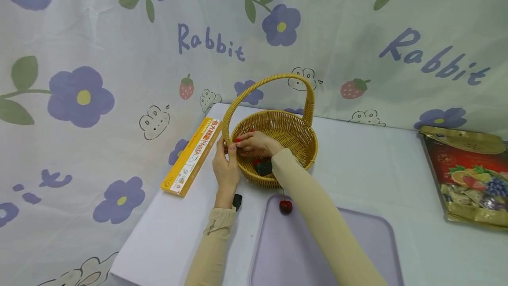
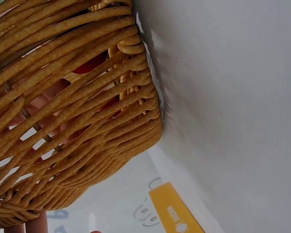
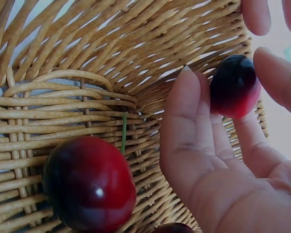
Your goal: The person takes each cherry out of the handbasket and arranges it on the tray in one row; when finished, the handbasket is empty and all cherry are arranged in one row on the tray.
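Note:
A round wicker basket point(image 1: 307, 141) with a tall arched handle stands mid-table. My left hand point(image 1: 225, 162) grips its near-left rim at the foot of the handle. My right hand point(image 1: 254, 143) reaches inside the basket and pinches a small dark red cherry point(image 3: 234, 85) between thumb point(image 3: 184, 121) and fingers, close to the inner wall. A bigger cherry point(image 3: 89, 182) with a green stem lies on the basket floor point(image 3: 63, 111), and part of another shows at the bottom edge. The left wrist view shows only the basket's outer weave point(image 2: 77, 121) with red behind it.
One cherry point(image 1: 285, 206) lies on the far edge of a lilac tray point(image 1: 357, 242) in front of the basket. A long yellow pasta box point(image 1: 192, 156) lies left of the basket. A red and gold snack bag point(image 1: 472, 175) lies far right. A floral cloth hangs behind.

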`<state>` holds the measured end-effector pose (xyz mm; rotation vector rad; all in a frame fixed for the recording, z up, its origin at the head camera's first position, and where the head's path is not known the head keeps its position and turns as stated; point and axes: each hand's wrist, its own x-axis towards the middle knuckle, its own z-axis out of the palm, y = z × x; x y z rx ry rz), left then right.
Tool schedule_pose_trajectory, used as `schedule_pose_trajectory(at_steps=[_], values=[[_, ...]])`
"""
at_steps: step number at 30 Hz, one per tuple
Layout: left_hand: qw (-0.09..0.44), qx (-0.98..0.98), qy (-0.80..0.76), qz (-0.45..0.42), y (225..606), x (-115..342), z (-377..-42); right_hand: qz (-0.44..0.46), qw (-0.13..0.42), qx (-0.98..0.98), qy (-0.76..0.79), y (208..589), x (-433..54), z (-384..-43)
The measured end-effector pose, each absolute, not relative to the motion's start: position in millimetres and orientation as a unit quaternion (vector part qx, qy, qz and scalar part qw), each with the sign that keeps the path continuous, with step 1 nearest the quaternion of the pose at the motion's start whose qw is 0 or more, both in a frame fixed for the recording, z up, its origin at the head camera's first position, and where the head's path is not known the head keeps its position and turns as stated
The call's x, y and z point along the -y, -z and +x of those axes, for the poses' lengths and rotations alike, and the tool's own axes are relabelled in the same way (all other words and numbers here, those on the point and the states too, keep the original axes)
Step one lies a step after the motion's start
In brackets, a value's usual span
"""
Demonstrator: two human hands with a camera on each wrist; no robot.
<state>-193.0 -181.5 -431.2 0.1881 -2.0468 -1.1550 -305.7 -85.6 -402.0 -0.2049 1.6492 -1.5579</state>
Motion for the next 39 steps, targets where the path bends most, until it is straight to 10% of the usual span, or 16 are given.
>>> schedule_pose_trajectory(at_steps=[20,39], values=[[0.382,0.803,0.450,0.077,429,177,-190,-0.053,0.401,-0.623,0.670,387,68,-307],[0.382,0.801,0.455,0.079,430,176,-189,-0.106,0.321,-0.494,0.801,343,-55,-260]])
